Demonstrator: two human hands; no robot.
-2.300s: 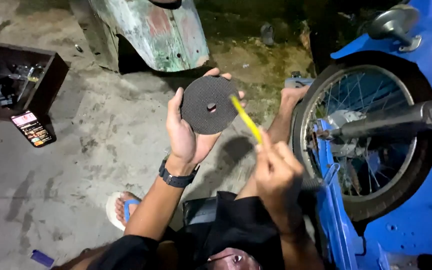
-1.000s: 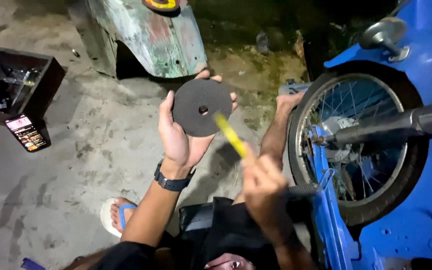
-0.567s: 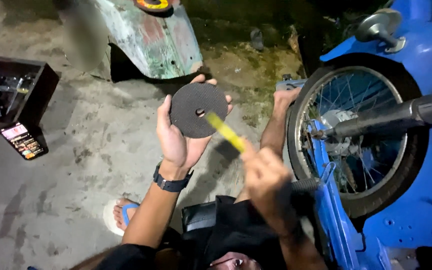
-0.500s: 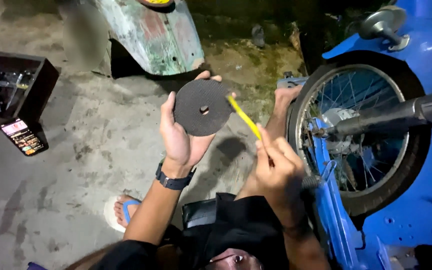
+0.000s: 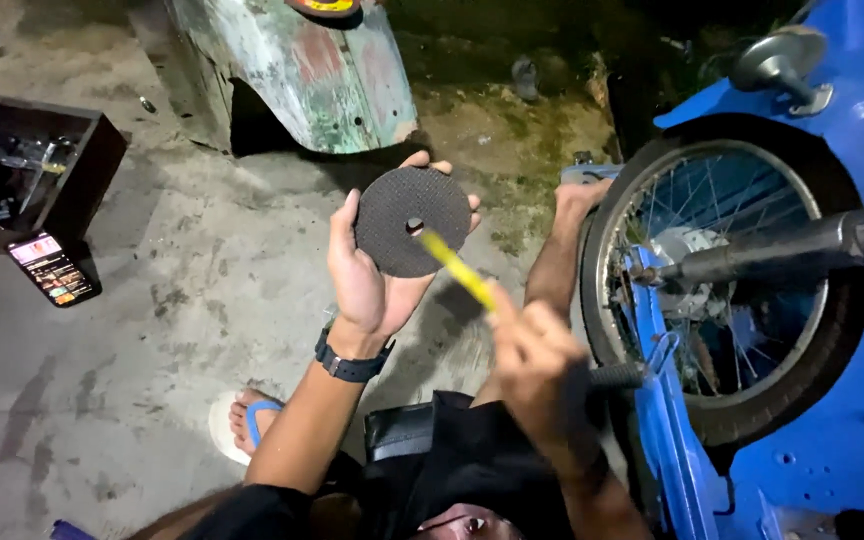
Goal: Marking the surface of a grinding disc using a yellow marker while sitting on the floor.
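A lit phone screen (image 5: pixel 53 270) lies face up on the grey concrete floor (image 5: pixel 172 330) at the left side of the view, just beside the near corner of a dark open box (image 5: pixel 72 190); the screen is a small upright rectangle, tilted slightly, with a dark border, a pale pinkish band along its top end and rows of small multicoloured marks on a dark ground below; at the top edge, on the worn green and red metal panel (image 5: pixel 302 70), part of a round sticker (image 5: pixel 324 6) shows, yellow with a dark and orange rim, cut off by the frame.
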